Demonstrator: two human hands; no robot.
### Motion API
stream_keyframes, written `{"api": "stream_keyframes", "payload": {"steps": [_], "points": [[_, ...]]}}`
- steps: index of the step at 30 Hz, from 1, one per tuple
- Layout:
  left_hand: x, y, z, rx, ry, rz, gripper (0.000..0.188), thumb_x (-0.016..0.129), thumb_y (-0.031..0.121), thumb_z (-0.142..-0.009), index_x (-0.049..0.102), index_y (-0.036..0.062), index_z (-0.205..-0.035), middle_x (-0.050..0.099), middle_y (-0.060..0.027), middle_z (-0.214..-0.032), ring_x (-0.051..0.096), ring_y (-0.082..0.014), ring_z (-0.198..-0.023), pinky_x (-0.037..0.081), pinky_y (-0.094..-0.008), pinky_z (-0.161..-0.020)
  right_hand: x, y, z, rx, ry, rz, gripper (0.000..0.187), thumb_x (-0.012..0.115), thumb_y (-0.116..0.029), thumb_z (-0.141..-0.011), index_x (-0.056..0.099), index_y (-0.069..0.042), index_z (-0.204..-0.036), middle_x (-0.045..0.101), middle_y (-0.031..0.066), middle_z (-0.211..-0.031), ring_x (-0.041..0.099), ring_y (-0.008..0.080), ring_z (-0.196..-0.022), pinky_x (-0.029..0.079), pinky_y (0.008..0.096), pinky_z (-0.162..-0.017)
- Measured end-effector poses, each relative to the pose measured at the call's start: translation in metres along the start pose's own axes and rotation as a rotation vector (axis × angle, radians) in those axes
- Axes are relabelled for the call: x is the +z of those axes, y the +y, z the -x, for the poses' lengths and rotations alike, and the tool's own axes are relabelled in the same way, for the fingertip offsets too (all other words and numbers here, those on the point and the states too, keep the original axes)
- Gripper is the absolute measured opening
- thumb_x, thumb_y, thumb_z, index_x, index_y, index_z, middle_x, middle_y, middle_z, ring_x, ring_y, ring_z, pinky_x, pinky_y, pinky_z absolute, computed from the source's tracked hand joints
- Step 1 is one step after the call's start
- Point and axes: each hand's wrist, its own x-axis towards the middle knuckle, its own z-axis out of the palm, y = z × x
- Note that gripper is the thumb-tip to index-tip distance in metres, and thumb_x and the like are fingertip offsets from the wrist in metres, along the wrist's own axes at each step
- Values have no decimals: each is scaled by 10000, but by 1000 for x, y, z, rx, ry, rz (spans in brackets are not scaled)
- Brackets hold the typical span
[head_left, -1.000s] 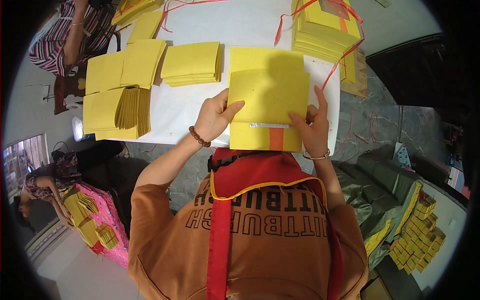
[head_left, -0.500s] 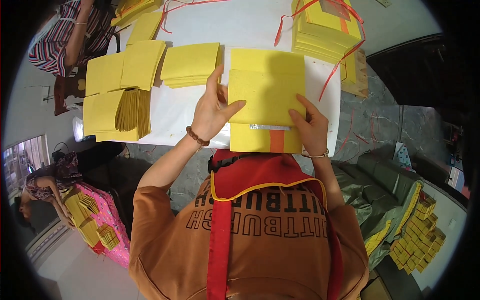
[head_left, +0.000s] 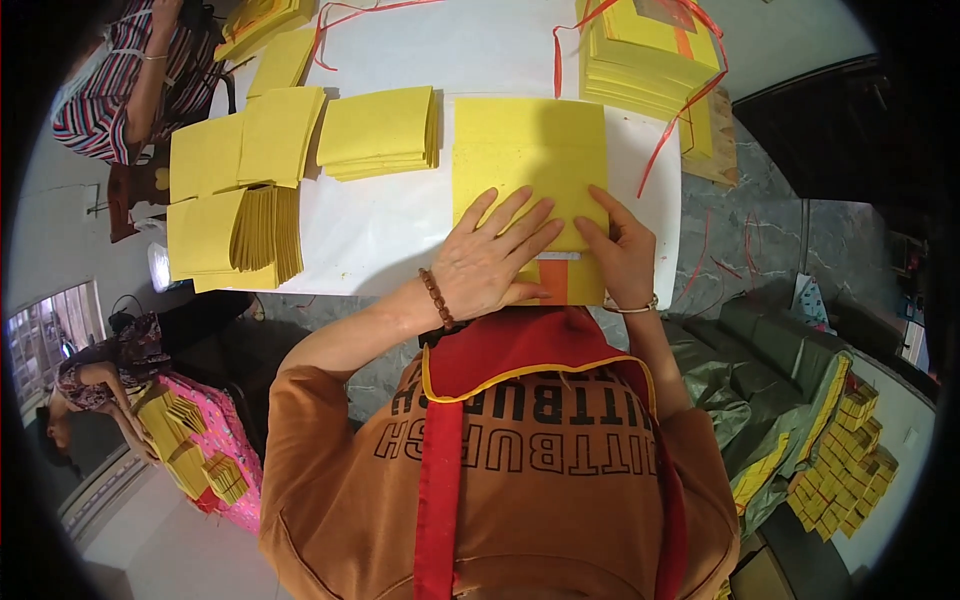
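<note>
A sheet of yellow paper (head_left: 530, 150) with a crosswise crease lies before me at the table's front edge. Near its lower end it carries a short silvery strip (head_left: 562, 256) and an orange band (head_left: 555, 280). My left hand (head_left: 488, 255) rests flat on the lower part of the paper, fingers spread and pointing up to the right, hiding part of the silvery strip. At the right edge my right hand (head_left: 628, 262) grips the paper, its thumb and forefinger on top and the other fingers curled.
Stacks of folded yellow paper (head_left: 380, 130) lie to the left on the white table (head_left: 380, 230), with a fanned bundle (head_left: 265, 230) among them. A tall yellow stack (head_left: 640, 75) with red ribbon (head_left: 655, 165) stands at the far right. Another person (head_left: 110, 370) handles yellow paper at lower left.
My left hand has moved from the paper's left edge onto its lower part and now lies flat there. My right hand has stayed at the right edge.
</note>
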Motion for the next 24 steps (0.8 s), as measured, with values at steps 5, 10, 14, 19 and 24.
{"api": "stream_keyframes", "payload": {"steps": [5,10,14,19,24], "points": [[11,-5,2,5,4,-24,757,619,472,-748,382,106,-1367,320,-99,-1436,240,-296,-1350,165,-482,-1088,-2,-23,13,-225,85,421,407,701,-213,-759,622,-83,-1136,629,103,-987,570,146,-842,426,327,-751],[14,-8,2,27,30,-45,676,598,456,-786,423,100,-1334,354,-93,-1409,237,-293,-1349,166,-472,-1096,-8,-11,50,-710,-165,853,474,672,-336,-763,580,-169,-1198,473,48,-1323,415,242,-1240,240,530,-1012],[16,-10,2,-29,84,-18,614,615,364,-804,439,70,-1314,345,-128,-1407,231,-324,-1342,179,-471,-1086,-13,-5,53,-605,-303,873,531,641,-380,-788,528,-153,-1254,463,27,-1354,369,243,-1293,162,563,-1055],[10,-9,-1,-126,157,36,575,626,279,-800,451,42,-1294,353,-195,-1378,304,-347,-1265,261,-459,-1019,-18,-12,46,-479,-349,665,547,631,-349,-808,491,-122,-1286,506,62,-1310,368,279,-1290,136,556,-1070],[6,-11,-6,-16,147,-182,593,619,226,-776,435,21,-1302,414,-222,-1313,419,-322,-1140,361,-403,-901,-31,-11,30,66,-204,-345,422,559,-119,-883,463,-56,-1289,631,107,-1090,564,166,-1044,369,326,-965]]}}
